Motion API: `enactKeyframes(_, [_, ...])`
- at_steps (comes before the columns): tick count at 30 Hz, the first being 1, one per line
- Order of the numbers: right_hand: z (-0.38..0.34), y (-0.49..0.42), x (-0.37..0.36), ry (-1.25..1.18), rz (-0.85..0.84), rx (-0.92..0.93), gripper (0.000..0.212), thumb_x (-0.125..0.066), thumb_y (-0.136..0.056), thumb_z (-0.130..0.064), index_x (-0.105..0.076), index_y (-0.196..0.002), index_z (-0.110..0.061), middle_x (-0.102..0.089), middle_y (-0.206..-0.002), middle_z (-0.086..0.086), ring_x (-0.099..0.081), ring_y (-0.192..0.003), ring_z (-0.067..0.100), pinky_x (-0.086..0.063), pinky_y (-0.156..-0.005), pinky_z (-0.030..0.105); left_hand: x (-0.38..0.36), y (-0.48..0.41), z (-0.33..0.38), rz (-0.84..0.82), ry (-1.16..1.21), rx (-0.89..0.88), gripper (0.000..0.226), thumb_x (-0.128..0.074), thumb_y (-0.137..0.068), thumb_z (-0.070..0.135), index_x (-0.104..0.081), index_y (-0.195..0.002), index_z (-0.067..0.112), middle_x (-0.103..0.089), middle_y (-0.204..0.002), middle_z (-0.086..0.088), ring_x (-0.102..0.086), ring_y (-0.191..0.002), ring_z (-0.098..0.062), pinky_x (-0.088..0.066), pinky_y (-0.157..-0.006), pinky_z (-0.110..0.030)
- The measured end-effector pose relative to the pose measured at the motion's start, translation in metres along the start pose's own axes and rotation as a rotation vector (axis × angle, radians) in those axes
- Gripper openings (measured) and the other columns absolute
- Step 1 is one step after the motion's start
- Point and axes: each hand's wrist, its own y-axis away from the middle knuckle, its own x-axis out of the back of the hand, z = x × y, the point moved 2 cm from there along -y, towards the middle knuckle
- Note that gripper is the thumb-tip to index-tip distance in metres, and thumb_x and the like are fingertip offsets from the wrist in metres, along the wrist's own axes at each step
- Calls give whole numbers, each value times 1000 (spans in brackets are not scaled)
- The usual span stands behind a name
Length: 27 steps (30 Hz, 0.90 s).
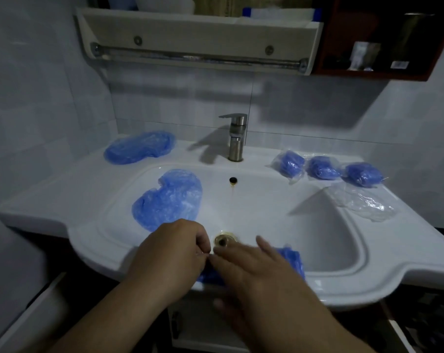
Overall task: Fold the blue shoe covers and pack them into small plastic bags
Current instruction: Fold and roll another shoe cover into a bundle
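The blue shoe cover being folded is lying across the near rim of the basin at 6 o'clock. It is mostly hidden under both hands, and the flat rim is probably giving a firm surface to crease against. The white washbasin bench is serving as a work surface sorted by stage. An unfolded shoe cover is lying spread inside the basin at 9 o'clock, and a second unfolded cover is resting on the bench at 10 o'clock. Both are looking thin, crinkled and translucent blue. Loose clear plastic bags are sitting at 3 o'clock, handy for packing. Three filled bags are lining up at 2 o'clock, each holding a tight dark-blue wad. The right hand is lying released, fingers straight, pressing the cover down. The left hand is curling its fingers and seems to be pinching the cover's edge, though blur is making that uncertain.
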Motion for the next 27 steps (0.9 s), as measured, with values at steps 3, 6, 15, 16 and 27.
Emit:
enactKeyframes(3, [4,5,-16,-2,-176,-68,71,-38,-68,-65,-64,-124,-28,-71,-110,-7,-70,-97,13,-55,-86,36,1,-1,-4,29,-44,11,19,-73,-81,46,-60,-79,33,-66,-77,9,-62,-73,-6,-51,-70,-24])
enactKeyframes(6, [20,5,1,12,-263,-106,66,-37,-87,-67,-34,-145,-36,-56,-131,-9,-58,-113,15,-43,-100,34,0,-3,-8,38,-186,25,26,-64,-87,55,-60,-87,29,-65,-80,8,-60,-73,-8,-45,-66,-25])
enactKeyframes(15, [33,12,4,-97,-296,-82,71,-43,-87,-69,-17,-149,-44,-41,-144,-19,-44,-124,6,-36,-104,24,14,-10,-32,304,-375,-37,8,-62,-88,20,-59,-90,27,-58,-92,7,-59,-84,-19,-46,-65,-33])
enactKeyframes(16, [34,13,5,-112,-281,-94,72,-46,-85,-69,-19,-148,-45,-41,-143,-21,-44,-124,5,-37,-103,22,15,-10,-30,352,-270,-94,15,-65,-84,14,-59,-83,28,-58,-86,9,-58,-78,-16,-45,-62,-32])
enactKeyframes(27, [44,19,23,-128,-105,-62,61,-64,-68,-57,-55,-128,-45,-58,-123,-22,-57,-110,4,-50,-89,22,-2,13,6,-146,-20,-551,40,-79,-67,54,-65,-100,37,-53,-92,26,-55,-88,2,-50,-77,-19])
